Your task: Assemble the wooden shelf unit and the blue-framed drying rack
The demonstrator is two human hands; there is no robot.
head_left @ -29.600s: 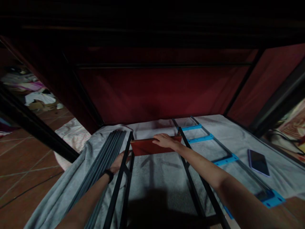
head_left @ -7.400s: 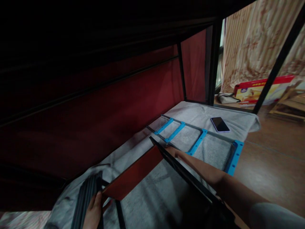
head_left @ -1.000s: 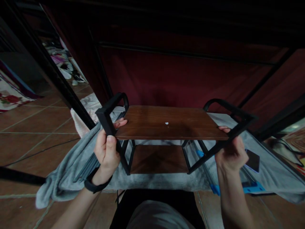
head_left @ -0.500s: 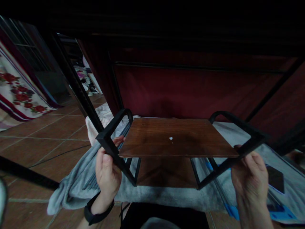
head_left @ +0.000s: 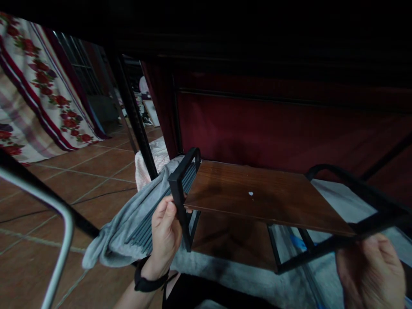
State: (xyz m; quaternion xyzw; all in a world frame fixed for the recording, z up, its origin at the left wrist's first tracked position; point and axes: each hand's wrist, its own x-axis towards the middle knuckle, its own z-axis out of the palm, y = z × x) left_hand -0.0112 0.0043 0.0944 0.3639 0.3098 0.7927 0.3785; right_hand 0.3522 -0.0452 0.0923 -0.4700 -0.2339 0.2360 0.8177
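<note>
Before me is a small two-tier shelf rack with a brown wood-grain top board (head_left: 267, 197) and a black metal side frame (head_left: 180, 193). A small white mark (head_left: 250, 193) shows on the top board. My left hand (head_left: 165, 231), with a black band on its wrist, grips the left frame just below the top board's level. At the other end, my right hand (head_left: 375, 266) is closed around the right frame; its fingertips are partly hidden. Below lies the lower brown board (head_left: 236, 242), in shadow.
Grey cloth (head_left: 109, 244) covers the floor under the rack, with a bundle of thin grey rods (head_left: 151, 223) on it at left. A dark red curtain (head_left: 273, 133) hangs behind. Black posts (head_left: 135, 116) and a curved grey metal tube (head_left: 66, 231) stand at left.
My view has swung left, so the rack and both hands appear farther right. The rack's right end now looks lower and nearer in view. Both hands keep their hold.
</note>
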